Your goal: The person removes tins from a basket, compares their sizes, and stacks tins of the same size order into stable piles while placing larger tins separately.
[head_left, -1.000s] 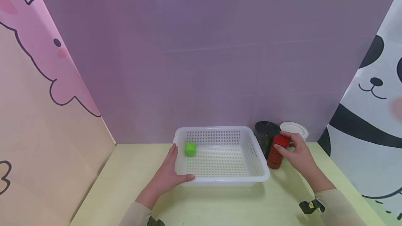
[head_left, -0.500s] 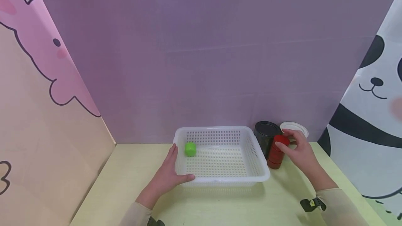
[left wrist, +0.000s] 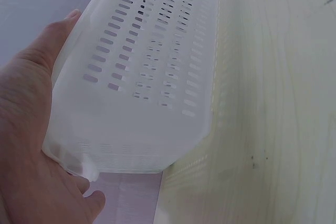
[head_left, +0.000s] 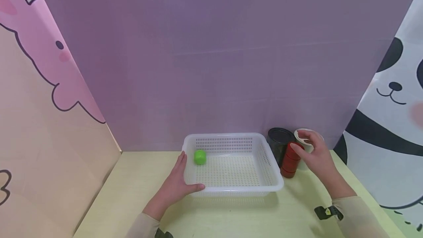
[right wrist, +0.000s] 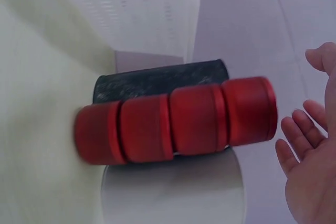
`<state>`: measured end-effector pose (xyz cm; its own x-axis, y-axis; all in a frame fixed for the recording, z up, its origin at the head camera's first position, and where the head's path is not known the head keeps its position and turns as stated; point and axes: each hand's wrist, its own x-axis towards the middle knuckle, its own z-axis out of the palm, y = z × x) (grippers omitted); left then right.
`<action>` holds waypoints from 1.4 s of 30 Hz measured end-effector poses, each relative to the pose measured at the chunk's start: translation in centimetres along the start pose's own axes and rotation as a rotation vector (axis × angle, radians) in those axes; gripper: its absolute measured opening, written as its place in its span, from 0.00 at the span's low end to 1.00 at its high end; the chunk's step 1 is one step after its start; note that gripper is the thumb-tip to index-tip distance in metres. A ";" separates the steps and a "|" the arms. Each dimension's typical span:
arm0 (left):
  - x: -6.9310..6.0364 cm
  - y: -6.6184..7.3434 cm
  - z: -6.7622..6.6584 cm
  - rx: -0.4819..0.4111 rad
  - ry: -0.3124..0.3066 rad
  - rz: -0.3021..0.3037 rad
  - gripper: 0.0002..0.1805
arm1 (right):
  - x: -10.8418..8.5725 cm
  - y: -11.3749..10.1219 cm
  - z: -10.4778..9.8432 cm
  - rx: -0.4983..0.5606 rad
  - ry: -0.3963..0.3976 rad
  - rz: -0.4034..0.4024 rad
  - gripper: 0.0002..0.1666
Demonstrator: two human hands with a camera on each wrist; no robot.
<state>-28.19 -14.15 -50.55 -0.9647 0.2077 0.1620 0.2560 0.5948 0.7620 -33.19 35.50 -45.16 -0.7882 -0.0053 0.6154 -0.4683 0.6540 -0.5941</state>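
My left hand [head_left: 176, 184] holds the near-left corner of a white perforated basket [head_left: 231, 189], thumb on the near rim and fingers along the left side. The left wrist view shows fingertips bent at the basket's corner. A small green block [head_left: 200, 157] sits inside the basket at the left. My right hand [head_left: 318, 157] hovers just beside the top of a stack of several red cylinders [head_left: 290, 161]. The right wrist view shows the right hand [right wrist: 315, 156] with parted fingers, apart from the slightly uneven red stack [right wrist: 194, 119].
Behind the red stack stand a black can [head_left: 278, 148] and a white can [right wrist: 173, 190], the latter partly hidden by the right hand in the head view. A purple cloth wall [head_left: 211, 65] rises along the back edge of the pale wooden table [head_left: 224, 219].
My right hand has let go of the red stack's top, and its fingers have spread and moved slightly up and away. The left hand and basket have stayed put.
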 end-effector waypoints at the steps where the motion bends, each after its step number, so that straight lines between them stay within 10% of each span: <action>1: 0.0 0.0 0.0 0.002 0.000 -0.001 0.75 | 0.1 -0.3 0.0 -0.007 -0.003 0.007 0.29; 12: 0.2 -0.4 0.2 0.017 0.002 -0.005 0.76 | 1.1 -3.2 0.8 0.006 -0.095 0.062 0.36; 22: 0.3 -0.7 0.3 0.011 -0.002 -0.008 0.78 | 2.8 -5.4 3.8 0.090 -0.120 -0.105 0.28; 42: 0.2 -0.2 0.2 0.006 0.002 -0.006 0.77 | 6.7 -10.5 11.3 0.028 -0.519 -0.097 0.32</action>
<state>-28.41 -14.08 -50.79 -0.9662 0.2031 0.1587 0.2509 0.6004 0.7593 -38.06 20.05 -40.71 -0.8316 -0.4434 0.3346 -0.5535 0.6113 -0.5656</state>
